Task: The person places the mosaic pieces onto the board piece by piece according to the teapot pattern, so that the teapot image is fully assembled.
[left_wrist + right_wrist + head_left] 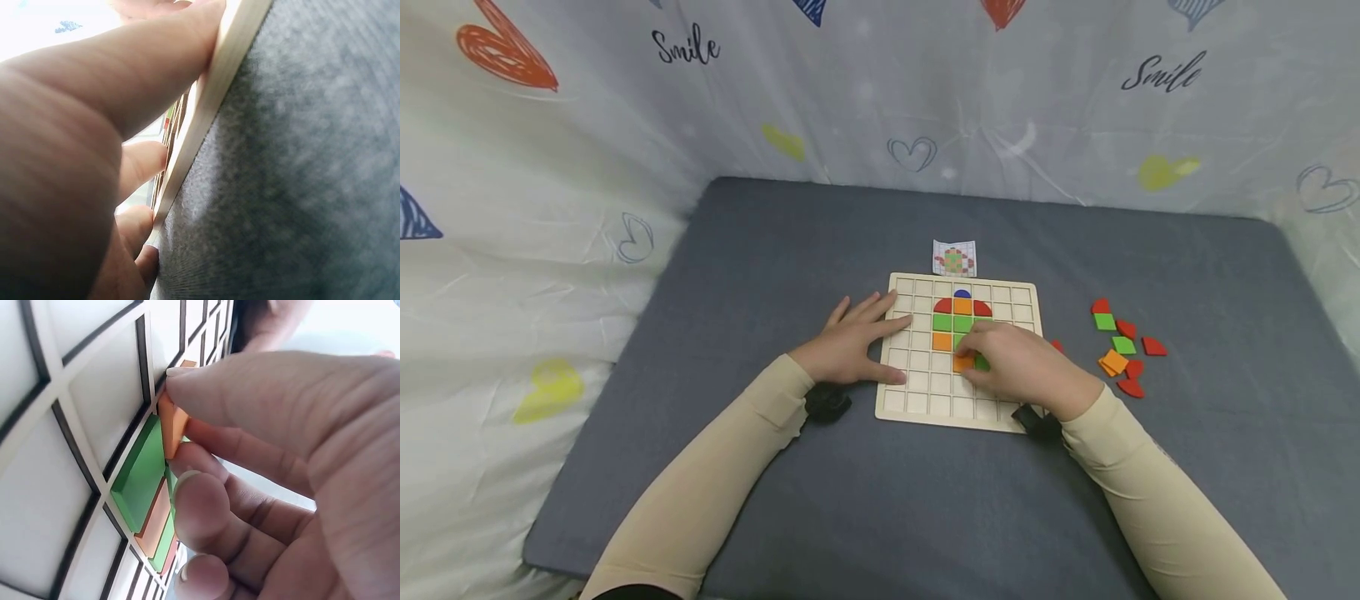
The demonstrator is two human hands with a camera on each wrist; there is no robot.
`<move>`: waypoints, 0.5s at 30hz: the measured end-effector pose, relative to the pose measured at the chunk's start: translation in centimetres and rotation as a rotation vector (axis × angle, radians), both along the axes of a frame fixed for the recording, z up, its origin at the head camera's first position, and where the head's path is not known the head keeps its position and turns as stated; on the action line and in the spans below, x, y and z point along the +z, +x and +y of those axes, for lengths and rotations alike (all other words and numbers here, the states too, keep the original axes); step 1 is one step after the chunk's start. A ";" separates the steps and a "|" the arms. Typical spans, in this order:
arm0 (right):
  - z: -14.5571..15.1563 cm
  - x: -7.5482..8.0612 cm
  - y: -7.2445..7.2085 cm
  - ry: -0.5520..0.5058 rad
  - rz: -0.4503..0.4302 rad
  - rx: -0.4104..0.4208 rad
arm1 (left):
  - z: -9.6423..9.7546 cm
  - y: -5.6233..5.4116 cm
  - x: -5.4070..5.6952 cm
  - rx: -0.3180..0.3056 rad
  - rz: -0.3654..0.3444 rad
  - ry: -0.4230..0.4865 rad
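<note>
A wooden grid board (917, 404) lies on the grey table, partly filled with coloured tiles. My left hand (853, 342) rests spread on its left edge, the fingers and thumb touching the frame. Over the board's middle, my right hand (1018, 358) pinches an orange square tile (170, 428) between thumb and fingers; the tile sits tilted at a cell beside a green square tile (140, 478). Higher on the board are a blue half-round tile (962, 293), red quarter-round tiles (943, 306) and another orange square (942, 342). The right hand hides some cells.
A small printed pattern card (955, 259) lies just beyond the board's far edge. To the right, several loose red, green and orange tiles (1123, 345) are scattered on the grey tabletop (820, 250). A patterned white curtain (850, 100) hangs behind the table.
</note>
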State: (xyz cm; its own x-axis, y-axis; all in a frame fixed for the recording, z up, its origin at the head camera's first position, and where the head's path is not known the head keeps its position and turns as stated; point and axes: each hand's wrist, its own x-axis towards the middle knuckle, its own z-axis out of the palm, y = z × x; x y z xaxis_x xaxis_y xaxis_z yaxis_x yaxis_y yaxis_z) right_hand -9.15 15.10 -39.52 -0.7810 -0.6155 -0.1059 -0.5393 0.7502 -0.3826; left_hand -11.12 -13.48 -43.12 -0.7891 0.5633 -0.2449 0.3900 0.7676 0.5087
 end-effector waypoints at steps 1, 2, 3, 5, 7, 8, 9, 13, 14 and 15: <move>0.0 0.0 0.0 -0.002 0.002 0.000 | 0.0 0.0 0.0 -0.001 0.001 0.002; 0.0 0.0 0.0 -0.004 0.004 0.001 | 0.0 0.0 0.0 0.000 -0.002 0.003; 0.0 0.0 0.0 -0.005 0.006 0.001 | 0.0 0.0 0.1 0.001 -0.004 0.004; 0.0 -0.1 0.0 -0.010 0.012 0.004 | 0.0 0.0 0.2 0.002 -0.009 0.004; 0.0 -0.1 0.1 -0.011 0.012 0.003 | 0.0 0.1 0.2 0.002 -0.010 0.005; 0.0 -0.1 0.1 -0.012 0.012 0.003 | 0.0 0.1 0.2 0.004 -0.012 0.004; 0.1 0.0 0.1 -0.014 0.013 0.003 | 0.0 0.1 0.2 0.003 -0.011 0.003; 0.3 0.0 0.0 -0.019 0.015 0.006 | 0.0 0.1 0.3 0.004 -0.013 0.001; 0.3 0.0 0.0 -0.021 0.016 0.009 | 0.0 0.1 0.3 0.003 -0.013 0.001; 0.4 0.0 0.0 -0.021 0.016 0.013 | 0.0 0.1 0.3 0.002 -0.013 0.003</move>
